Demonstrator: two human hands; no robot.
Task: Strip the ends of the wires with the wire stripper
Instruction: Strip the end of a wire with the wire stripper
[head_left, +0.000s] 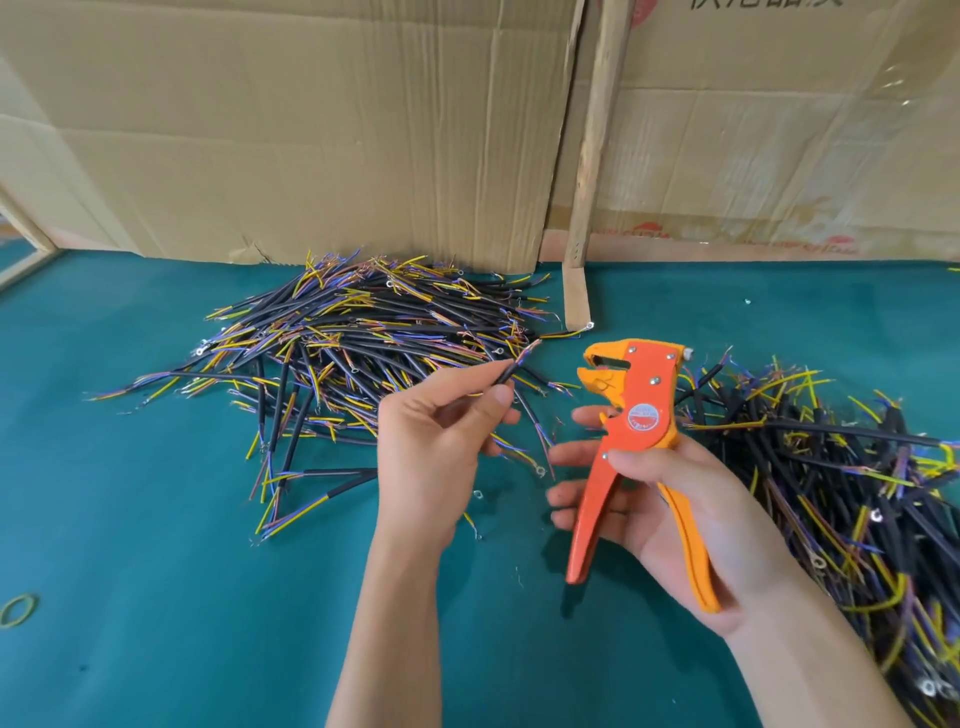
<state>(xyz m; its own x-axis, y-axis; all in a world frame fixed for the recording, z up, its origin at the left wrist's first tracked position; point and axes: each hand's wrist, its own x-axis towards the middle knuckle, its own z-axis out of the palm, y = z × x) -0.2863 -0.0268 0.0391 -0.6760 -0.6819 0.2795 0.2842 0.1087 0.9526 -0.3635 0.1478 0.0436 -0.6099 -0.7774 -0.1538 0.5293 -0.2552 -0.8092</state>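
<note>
Head view, left to right: green rubber band (18, 609) flat on teal bench (156, 545); heap of cut wires (358, 338) against cardboard (311, 130). Left hand (436, 447) pinched round one black wire (511, 370), bared end tilted up toward wire stripper (631, 447). Right hand (670, 514) wrapped round stripper handles, mouth agape. Second wire pile (841, 467) farthest right.

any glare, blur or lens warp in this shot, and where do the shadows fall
Head view: wide-angle warp bows the cardboard and table edges; soft even light, faint shadows under the left hand, right hand and wire stripper; glare on plastic film top right; centre sharp, printed lettering at the top edge soft.
</note>
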